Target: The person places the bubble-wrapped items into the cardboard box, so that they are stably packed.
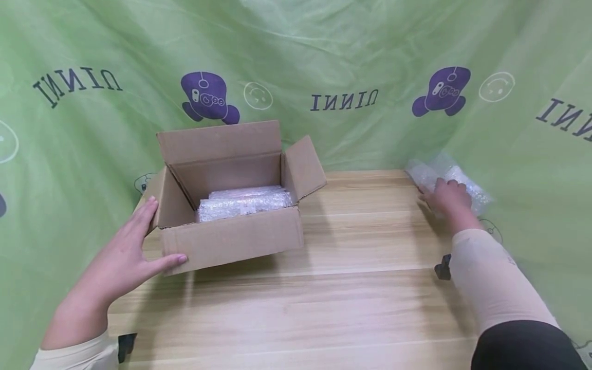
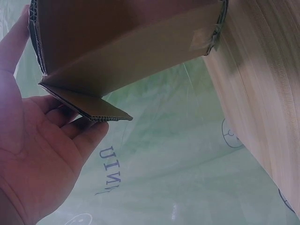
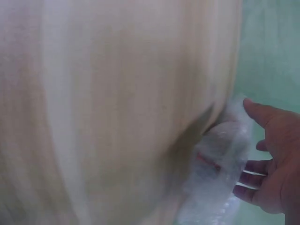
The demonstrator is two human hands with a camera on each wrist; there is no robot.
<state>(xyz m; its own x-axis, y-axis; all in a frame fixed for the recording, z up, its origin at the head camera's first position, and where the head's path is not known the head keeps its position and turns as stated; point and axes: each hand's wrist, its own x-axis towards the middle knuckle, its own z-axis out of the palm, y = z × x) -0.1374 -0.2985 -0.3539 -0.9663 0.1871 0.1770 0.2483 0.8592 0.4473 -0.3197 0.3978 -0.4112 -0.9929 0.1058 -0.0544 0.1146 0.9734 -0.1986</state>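
An opened cardboard box (image 1: 233,240) stands tilted on the left part of the table, flaps spread. Several bubble-wrapped packages (image 1: 245,204) lie inside it. My left hand (image 1: 125,257) holds the box's near left corner, thumb against the front flap and fingers along the left side flap (image 2: 101,110). At the far right, my right hand (image 1: 448,198) grips a bubble-wrapped package (image 1: 476,192) at the table's back edge. In the right wrist view, thumb and fingers meet the edge of this clear wrap (image 3: 218,159), and something red shows through it.
A wooden table (image 1: 296,313) spans the front and middle. Behind it and at both sides hangs a green printed cloth (image 1: 296,61), close to the box's back flap. Black wrist mounts (image 1: 443,267) stick out below the sleeves.
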